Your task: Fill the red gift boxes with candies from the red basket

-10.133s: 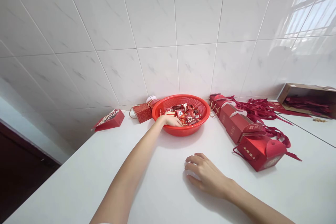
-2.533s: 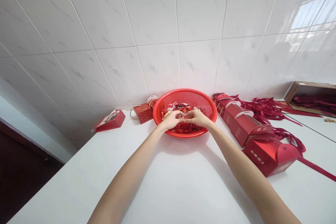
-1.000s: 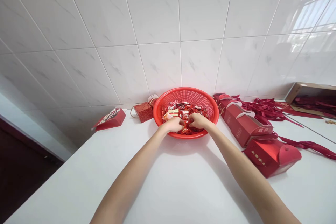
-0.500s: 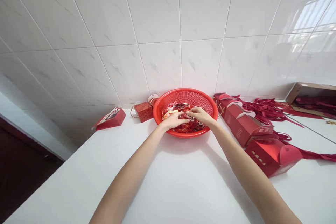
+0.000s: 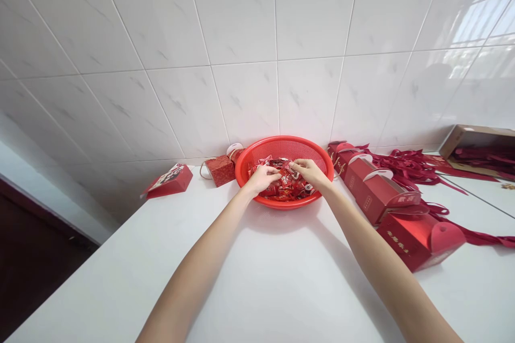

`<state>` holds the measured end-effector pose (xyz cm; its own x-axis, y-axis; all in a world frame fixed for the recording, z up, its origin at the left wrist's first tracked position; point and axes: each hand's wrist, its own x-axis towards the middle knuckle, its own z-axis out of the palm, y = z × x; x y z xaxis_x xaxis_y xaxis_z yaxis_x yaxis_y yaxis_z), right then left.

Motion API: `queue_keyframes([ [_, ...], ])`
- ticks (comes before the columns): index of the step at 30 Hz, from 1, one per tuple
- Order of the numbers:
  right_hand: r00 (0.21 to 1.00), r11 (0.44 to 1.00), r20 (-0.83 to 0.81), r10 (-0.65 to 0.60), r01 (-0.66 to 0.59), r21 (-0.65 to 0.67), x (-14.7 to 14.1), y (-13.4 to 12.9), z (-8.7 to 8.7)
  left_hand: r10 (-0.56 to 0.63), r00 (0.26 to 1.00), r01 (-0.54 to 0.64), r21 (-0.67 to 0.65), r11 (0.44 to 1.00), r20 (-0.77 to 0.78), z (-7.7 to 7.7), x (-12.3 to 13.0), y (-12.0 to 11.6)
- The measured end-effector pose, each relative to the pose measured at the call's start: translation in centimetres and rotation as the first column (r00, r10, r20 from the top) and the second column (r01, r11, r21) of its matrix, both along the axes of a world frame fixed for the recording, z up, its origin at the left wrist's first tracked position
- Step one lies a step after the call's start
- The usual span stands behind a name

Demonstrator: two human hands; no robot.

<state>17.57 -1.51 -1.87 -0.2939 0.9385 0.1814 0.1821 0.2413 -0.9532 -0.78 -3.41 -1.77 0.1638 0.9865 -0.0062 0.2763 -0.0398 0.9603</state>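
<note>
A red plastic basket (image 5: 281,205) with a mesh wall stands against the tiled wall, holding a heap of wrapped candies (image 5: 286,181), mostly red. Both my hands reach into it. My right hand (image 5: 309,172) pinches a red-wrapped candy between thumb and fingertips over the right side of the heap. On the left side, my left hand (image 5: 263,178) has its fingers drawn together low over the candies. What lies between those fingertips is too small to make out.
Several red gift boxes (image 5: 414,241) stand in a row at the right, beside tangled dark red ribbons (image 5: 406,169). Farther right lies an open cardboard box (image 5: 478,136). A patterned red box (image 5: 220,170) and another red box (image 5: 171,181) sit left of the basket on the white table (image 5: 273,278).
My hands have moved apart over the candies, the left one shifting slightly left and the right one slightly up. Candies between them now show more. The basket has stayed in place.
</note>
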Motion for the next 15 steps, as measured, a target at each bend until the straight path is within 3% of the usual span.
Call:
queue_keyframes([
  [9,0.999,0.999,-0.018,-0.049,0.049,-0.007,0.16,0.22,-0.28,0.066,0.989,-0.059,0.057,0.997,-0.135,-0.1,-0.02,0.02],
  [15,0.995,1.0,-0.101,0.001,-0.001,0.007,0.25,0.06,-0.28,-0.056,0.984,0.07,0.08,0.994,-0.167,0.55,0.09,-0.59],
])
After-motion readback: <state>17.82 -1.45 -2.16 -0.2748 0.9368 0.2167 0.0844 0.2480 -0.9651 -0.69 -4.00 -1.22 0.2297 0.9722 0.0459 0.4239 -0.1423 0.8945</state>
